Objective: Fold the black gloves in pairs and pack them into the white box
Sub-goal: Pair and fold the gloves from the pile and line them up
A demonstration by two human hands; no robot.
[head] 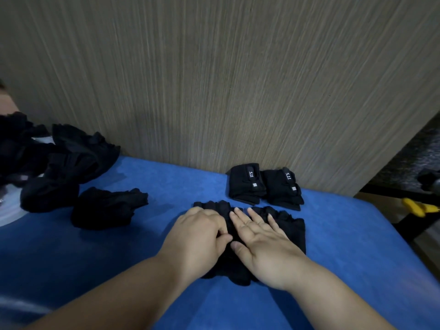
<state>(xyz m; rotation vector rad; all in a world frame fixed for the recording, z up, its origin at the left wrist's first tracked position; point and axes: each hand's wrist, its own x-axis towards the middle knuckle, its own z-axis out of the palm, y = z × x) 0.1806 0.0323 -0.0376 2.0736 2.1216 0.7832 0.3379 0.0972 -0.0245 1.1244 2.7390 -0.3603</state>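
Pressing a pair of gloves (285, 225) flat on the blue surface (357, 234).
My left hand (200, 236) pinches the fabric; my right hand (264, 241) lies open, fingers spread, on top.

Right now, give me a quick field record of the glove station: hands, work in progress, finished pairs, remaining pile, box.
left hand: curled, pinching the gloves under hands
right hand: flat, fingers spread, pressing the same gloves
folded pairs: two, side by side by the wall, labels up
loose glove: alone, left of the hands
unfolded pile: far left
surface: blue mat
white box: not in view
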